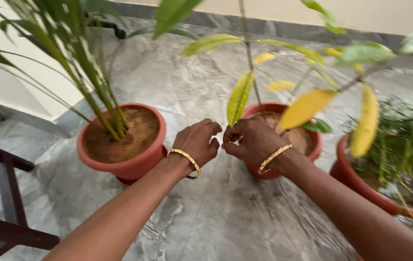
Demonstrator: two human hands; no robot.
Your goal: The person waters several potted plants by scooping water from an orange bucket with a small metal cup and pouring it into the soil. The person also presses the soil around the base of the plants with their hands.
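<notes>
Nearest the camera, two bare forearms reach forward over the grey marble floor [206,212], each wrist wearing a gold bangle. The left hand [197,142] is loosely curled, fingers bent inward and holding nothing that shows, just beside the right hand [253,140], whose fingertips are pinched on the lower tip of a yellow-green leaf [239,98]. That leaf hangs with its long axis almost upright, tip pointing down into the pinch and its base rising toward the thin stem [249,48] above. Behind the right hand stands the middle terracotta pot [312,145] from which the stem rises; the hand covers much of its front rim. A larger yellow leaf [306,108] hangs in front of that pot's soil, and another yellow leaf [364,122] droops further right over a third pot [361,186] with thin green growth. To the left sits a pot holding a palm [124,164], with a dark wooden frame [3,193] at the left edge. Beyond runs the pale wall [361,14]
</notes>
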